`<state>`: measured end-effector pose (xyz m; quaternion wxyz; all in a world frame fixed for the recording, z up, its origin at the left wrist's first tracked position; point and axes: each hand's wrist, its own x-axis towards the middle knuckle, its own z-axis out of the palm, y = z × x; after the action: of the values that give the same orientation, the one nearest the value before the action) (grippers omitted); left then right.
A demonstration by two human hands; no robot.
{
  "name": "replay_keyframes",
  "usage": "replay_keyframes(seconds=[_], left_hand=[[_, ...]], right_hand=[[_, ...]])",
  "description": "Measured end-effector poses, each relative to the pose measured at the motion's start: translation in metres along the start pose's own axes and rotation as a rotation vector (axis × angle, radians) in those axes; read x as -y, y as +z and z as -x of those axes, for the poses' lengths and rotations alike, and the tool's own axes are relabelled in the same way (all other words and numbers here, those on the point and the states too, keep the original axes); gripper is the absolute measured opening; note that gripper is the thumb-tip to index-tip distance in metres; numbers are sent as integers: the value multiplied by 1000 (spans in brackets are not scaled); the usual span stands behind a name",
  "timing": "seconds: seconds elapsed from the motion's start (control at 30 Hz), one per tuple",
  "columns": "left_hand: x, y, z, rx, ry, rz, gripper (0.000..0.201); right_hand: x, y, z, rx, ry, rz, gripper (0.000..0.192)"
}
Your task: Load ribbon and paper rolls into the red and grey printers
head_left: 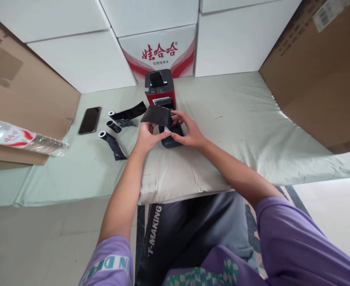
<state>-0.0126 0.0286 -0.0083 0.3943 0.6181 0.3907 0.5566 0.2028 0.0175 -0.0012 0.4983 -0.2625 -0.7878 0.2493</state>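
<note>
— At the red-and-black boxy printer (159,88), how is the grip?
— Left hand (146,138) and right hand (191,132) hold the black flexible strip (157,115) there; front cover (172,143) seems already open, strip still outside

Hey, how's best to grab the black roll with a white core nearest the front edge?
Probably pinch the rolled end around its white core, coming from above and the left. The black roll lies on its side with its loose strip trailing right and toward the front edge, so this grip should avoid creasing it.
</note>
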Motion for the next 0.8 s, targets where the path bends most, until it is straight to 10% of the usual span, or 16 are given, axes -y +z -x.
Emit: replay_keyframes(seconds=[0.8], left_hand=[[-5, 1, -7, 112, 33, -53, 71]], right_hand=[[2, 10, -4, -179, 215, -160, 73]])
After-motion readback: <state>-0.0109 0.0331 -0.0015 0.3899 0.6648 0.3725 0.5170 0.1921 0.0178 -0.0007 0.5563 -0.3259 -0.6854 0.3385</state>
